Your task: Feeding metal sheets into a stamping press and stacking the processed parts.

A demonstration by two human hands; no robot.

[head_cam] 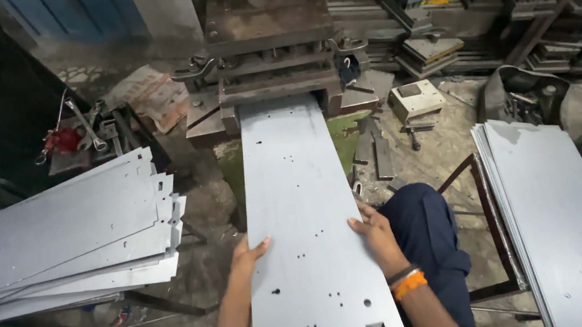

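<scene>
A long grey metal sheet (298, 205) with punched holes and a small rectangular slot lies lengthwise in front of me, its far end inside the punch press (271, 53). My left hand (246, 253) grips the sheet's left edge. My right hand (375, 232), with a dark and an orange band at the wrist, grips the right edge. Both hands hold it about midway along its visible length.
A stack of punched sheets (65, 232) lies on a stand at the left. Another stack of plain sheets (562, 210) rests on a frame at the right. Wrenches and a red tool (68, 137) lie on a small table. Metal dies and blocks (434, 39) crowd the back.
</scene>
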